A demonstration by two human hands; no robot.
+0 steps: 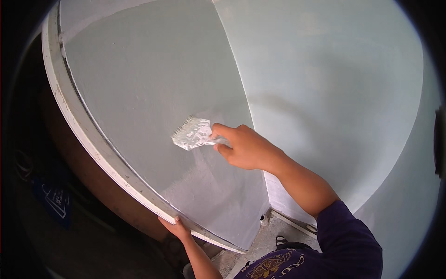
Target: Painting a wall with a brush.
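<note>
A wide paintbrush, its head smeared with white paint, is in my right hand, the fingers closed round its handle. Its bristles point to the upper left, over a grey-green wall; whether they touch it I cannot tell. Paler paint covers the lower part of this wall and a patch at its top left. Down at the lower left, my left hand grips the edge of a white frame that borders the wall.
A pale green wall meets the grey-green one at a corner on the right. Below lies a dusty concrete floor with a short white pipe by the corner. A blue bag with printing is in the dark area beyond the frame.
</note>
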